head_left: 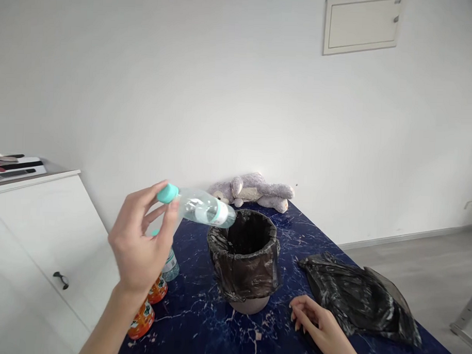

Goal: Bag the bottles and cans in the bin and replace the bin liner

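My left hand (144,236) is raised at the left, its fingers and thumb pinching a clear plastic bottle (202,204) at its turquoise cap. The bottle tilts to the right, its base over the left rim of a bin (250,304) lined with a black bag (248,270). Behind my left hand stand another clear bottle (171,267) and two orange-labelled bottles (141,321), partly hidden. My right hand (314,321) rests on the table to the right of the bin, fingers loosely bent and apart, holding nothing I can see.
A crumpled black plastic bag (356,295) lies on the dark blue marbled table (200,320) at the right. A grey plush toy (254,189) lies against the wall behind the bin. At the left stands a white cabinet (36,247).
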{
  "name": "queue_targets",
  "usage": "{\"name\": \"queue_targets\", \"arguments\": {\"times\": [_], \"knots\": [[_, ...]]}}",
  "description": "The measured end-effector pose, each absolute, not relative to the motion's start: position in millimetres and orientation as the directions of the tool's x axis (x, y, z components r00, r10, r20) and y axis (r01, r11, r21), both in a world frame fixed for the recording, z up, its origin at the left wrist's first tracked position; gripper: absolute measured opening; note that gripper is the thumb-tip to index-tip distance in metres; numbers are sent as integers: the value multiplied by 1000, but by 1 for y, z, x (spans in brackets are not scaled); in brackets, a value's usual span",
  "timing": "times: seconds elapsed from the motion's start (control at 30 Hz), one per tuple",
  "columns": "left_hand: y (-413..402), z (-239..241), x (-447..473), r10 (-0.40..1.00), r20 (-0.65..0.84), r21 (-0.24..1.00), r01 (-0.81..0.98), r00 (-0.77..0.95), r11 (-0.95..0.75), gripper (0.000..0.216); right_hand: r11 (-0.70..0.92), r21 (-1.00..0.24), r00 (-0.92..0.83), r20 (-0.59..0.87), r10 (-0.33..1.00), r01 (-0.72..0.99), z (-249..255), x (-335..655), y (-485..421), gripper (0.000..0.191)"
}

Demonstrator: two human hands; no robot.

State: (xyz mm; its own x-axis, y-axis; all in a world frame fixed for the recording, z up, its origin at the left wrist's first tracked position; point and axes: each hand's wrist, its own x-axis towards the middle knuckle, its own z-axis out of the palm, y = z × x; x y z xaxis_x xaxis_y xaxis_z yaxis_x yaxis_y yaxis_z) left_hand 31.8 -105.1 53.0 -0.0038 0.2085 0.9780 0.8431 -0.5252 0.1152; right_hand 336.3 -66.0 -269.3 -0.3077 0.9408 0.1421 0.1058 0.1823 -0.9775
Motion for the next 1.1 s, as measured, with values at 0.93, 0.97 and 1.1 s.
{"name": "queue_targets", "arguments": {"times": [0.93, 0.97, 1.1], "knots": [[-32, -12, -91, 706, 703, 68, 997, -81, 46, 55, 512, -626, -276, 440, 855, 588, -42, 275, 57, 45], [-29, -14, -106, 728, 674, 78, 992, -124, 96, 60, 500, -605, -302, 404, 864, 620, -41, 271, 62, 47], [-23, -32, -139, 848, 489, 73, 978, -207, 196, 65, 455, -518, -366, 271, 890, 724, -41, 257, 71, 52]]}}
